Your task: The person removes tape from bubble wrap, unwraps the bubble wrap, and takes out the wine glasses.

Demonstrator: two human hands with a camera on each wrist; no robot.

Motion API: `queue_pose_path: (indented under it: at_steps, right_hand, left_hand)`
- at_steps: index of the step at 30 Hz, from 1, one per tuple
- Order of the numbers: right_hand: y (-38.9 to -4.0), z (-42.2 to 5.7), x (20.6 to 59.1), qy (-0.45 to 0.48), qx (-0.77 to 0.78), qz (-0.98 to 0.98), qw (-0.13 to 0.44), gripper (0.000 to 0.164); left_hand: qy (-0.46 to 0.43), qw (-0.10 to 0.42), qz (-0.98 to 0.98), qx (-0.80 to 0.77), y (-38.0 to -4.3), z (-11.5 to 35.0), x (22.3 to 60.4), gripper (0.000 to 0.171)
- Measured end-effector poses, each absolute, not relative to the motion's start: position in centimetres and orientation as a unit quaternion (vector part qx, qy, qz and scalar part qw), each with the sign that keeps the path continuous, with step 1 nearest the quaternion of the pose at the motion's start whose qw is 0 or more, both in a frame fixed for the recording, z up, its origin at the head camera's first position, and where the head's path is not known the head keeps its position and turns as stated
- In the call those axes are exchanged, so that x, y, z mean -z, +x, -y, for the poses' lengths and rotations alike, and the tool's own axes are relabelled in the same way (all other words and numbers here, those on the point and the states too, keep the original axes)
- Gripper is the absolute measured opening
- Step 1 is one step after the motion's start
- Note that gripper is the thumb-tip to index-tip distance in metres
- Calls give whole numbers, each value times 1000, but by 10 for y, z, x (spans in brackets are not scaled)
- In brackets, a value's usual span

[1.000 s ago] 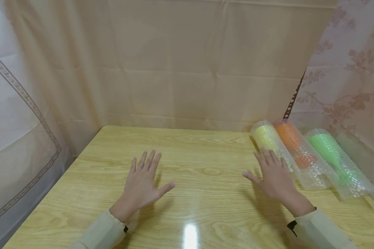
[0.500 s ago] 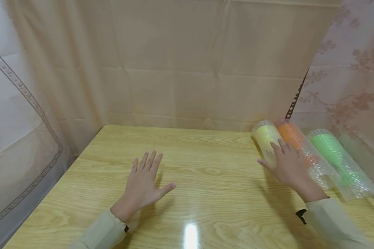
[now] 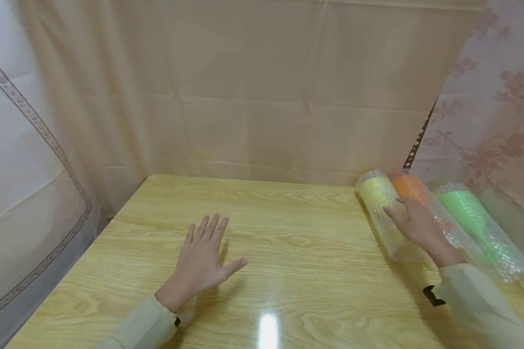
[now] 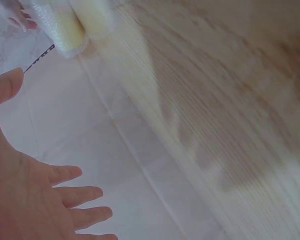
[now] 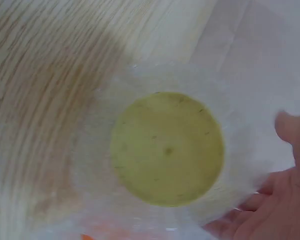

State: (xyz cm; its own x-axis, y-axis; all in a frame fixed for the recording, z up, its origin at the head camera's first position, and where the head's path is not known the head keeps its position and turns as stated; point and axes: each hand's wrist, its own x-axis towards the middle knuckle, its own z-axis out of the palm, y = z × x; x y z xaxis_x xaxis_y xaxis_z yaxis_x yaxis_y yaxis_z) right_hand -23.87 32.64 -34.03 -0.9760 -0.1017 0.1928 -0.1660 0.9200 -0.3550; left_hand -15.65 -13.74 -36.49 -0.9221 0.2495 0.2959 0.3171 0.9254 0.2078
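Note:
My left hand (image 3: pixel 199 259) is held spread over the left part of the wooden table (image 3: pixel 279 228), holding nothing. At the back right, my right hand (image 3: pixel 421 228) grips the bubble-wrapped yellow goblet (image 3: pixel 377 194). Its thumb lies across the near side, while the other fingers go down between this goblet and the orange one, largely hidden. The right wrist view shows the goblet's round yellow foot (image 5: pixel 167 150) through the wrap, with curled fingers (image 5: pixel 240 215) partly behind it. In the left wrist view the yellow goblet (image 4: pixel 67 27) appears at the top, beyond my left thumb.
Beside the right hand lie a bubble-wrapped orange goblet (image 3: pixel 412 189) and a bubble-wrapped green goblet (image 3: pixel 465 208), close to the right edge. A beige cloth (image 3: pixel 244 97) hangs behind the table, with a white cloth (image 3: pixel 26 160) at left and a flowered cloth (image 3: pixel 502 121) at right.
My right hand has moved right from above the table onto the yellow goblet, its spread fingers closing round it. The goblet's lower end has shifted slightly left. The left hand stays put.

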Motion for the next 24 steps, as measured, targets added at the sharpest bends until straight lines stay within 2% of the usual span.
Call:
queue_pose_path:
  at_steps: [3,9,13,17,24]
  right_hand:
    - [-244,-335,342,40,-226,970,75,64]
    - [-249,-345,349,18,-233,962,141,44]
    - [-250,-346,351,20,-240,960,144,36]
    - [-251,-347,353,16,-246,961,123,44]
    - [-252,-347,351,17,-247,968,40,60]
  left_hand:
    - [-144,132,973,126,-156,137,366,96]
    - [-141,132,973,123,-157,138,368,97]
    - [-141,133,974,121,-156,138,368,97]
    - [-139,128,974,125,-156,137,368,97]
    - [-138,122,975,122,-155,136,369,96]
